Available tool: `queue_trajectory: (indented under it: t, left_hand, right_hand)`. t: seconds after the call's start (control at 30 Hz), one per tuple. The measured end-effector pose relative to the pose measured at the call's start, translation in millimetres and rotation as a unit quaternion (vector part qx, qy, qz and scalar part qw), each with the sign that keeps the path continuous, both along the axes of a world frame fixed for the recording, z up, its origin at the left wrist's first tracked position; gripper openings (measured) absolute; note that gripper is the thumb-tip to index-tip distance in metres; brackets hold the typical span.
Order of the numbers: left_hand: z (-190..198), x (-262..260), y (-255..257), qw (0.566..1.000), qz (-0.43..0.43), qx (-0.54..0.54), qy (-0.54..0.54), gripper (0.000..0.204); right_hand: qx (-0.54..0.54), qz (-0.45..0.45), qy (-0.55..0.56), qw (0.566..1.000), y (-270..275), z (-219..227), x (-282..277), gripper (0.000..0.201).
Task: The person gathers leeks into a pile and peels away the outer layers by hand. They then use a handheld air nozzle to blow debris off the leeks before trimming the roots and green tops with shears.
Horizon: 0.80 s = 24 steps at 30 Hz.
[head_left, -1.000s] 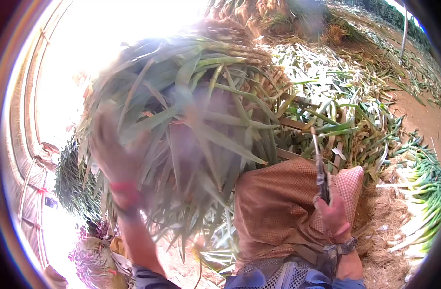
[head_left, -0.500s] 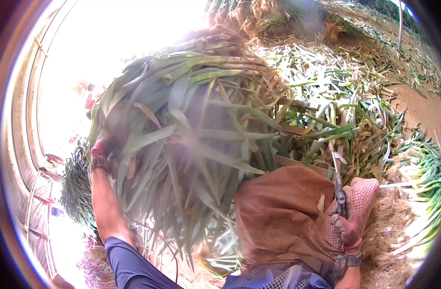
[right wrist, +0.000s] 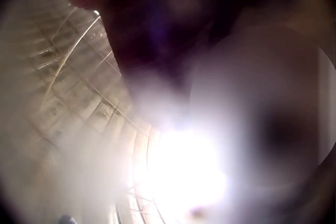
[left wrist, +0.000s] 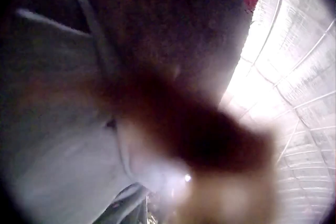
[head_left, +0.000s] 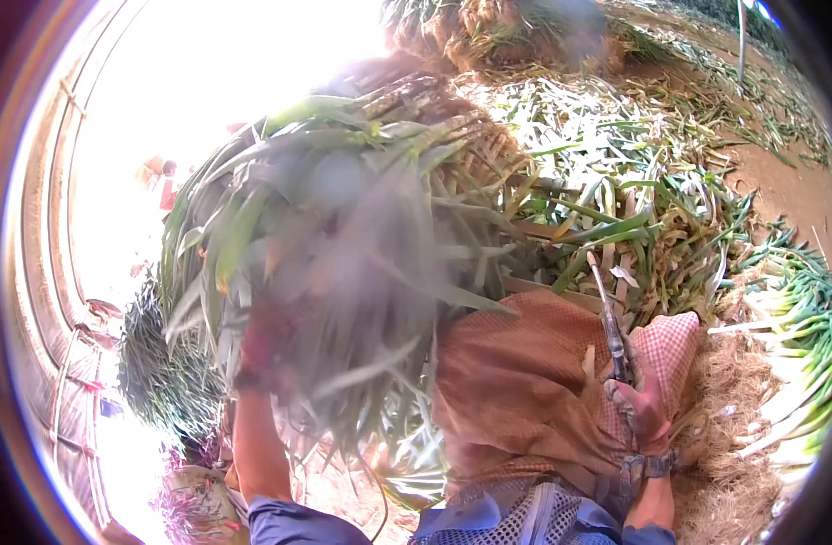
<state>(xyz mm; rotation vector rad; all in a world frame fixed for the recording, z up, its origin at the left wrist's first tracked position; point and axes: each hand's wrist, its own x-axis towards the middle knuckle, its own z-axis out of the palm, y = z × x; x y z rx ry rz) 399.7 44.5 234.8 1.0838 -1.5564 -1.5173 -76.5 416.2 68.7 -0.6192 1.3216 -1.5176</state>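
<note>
A big heap of green onions [head_left: 343, 209] fills the middle of the head view, leaves hanging toward the person and roots at the far side. My left hand [head_left: 263, 338] reaches in among the hanging leaves, blurred, its fingers hidden; I cannot tell whether it grips any. In the left wrist view, broad grey-green leaves [left wrist: 58, 150] lie close to the lens. My right hand [head_left: 647, 413] holds an air blow gun [head_left: 617, 350] over the lap, its thin nozzle pointing forward. The right wrist view is mostly glare and blur.
A brown checked cloth [head_left: 516, 400] covers the lap. Loose leaves [head_left: 616, 136] cover the ground ahead. Cleaned green onions [head_left: 811, 363] lie at the right beside dry root litter [head_left: 729, 436]. Another bundle [head_left: 166, 354] stands at the left, near a ribbed plastic wall [head_left: 43, 227].
My left hand has moved from the heap's left side rightward into the leaves, which have shifted and blurred. My right hand keeps the blow gun over the lap, its nozzle swinging slightly.
</note>
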Motion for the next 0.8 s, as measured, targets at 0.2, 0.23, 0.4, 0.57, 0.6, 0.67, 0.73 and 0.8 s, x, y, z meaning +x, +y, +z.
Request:
queue_trajectory:
  t: [0.2, 0.23, 0.4, 0.57, 0.6, 0.67, 0.73, 0.8]
  left_hand:
    - [-37.2, -41.7, 90.4, 0.915, 0.087, -0.166, -0.358, 0.065]
    - [-47.8, -44.3, 102.1, 0.916, 0.083, -0.161, -0.359, 0.065]
    - [-89.9, -60.2, 162.3, 0.923, 0.068, -0.258, -0.279, 0.071]
    - [-140.3, -90.1, 229.4, 0.922, -0.038, -0.246, -0.298, 0.07]
    - [-144.9, -93.3, 239.9, 0.919, -0.06, -0.246, -0.303, 0.07]
    - [-149.6, -96.7, 258.0, 0.913, -0.112, -0.245, -0.305, 0.07]
    - [-147.7, -102.0, 265.9, 0.908, -0.168, -0.242, -0.297, 0.07]
    - [-139.9, -109.3, 263.4, 0.903, -0.232, -0.231, -0.278, 0.071]
  right_hand:
    - [-0.003, -0.002, 0.124, 0.992, -2.6, -9.0, -7.3, 0.067]
    - [-0.026, -0.004, 0.194, 0.981, -1.8, -13.8, -10.2, 0.065]
    - [0.016, 0.007, 0.163, 0.987, 4.1, -19.0, -20.0, 0.065]
    - [0.034, -0.031, 0.157, 0.986, 19.4, -20.2, -24.8, 0.066]
    - [0.039, -0.041, 0.132, 0.99, 21.7, -15.6, -24.4, 0.067]
    - [0.027, -0.065, 0.18, 0.981, 28.5, -25.8, -26.9, 0.068]
    - [0.034, -0.045, 0.223, 0.973, 38.6, -28.1, -29.5, 0.072]
    - [0.094, -0.042, 0.183, 0.978, 40.2, -21.0, -25.9, 0.078]
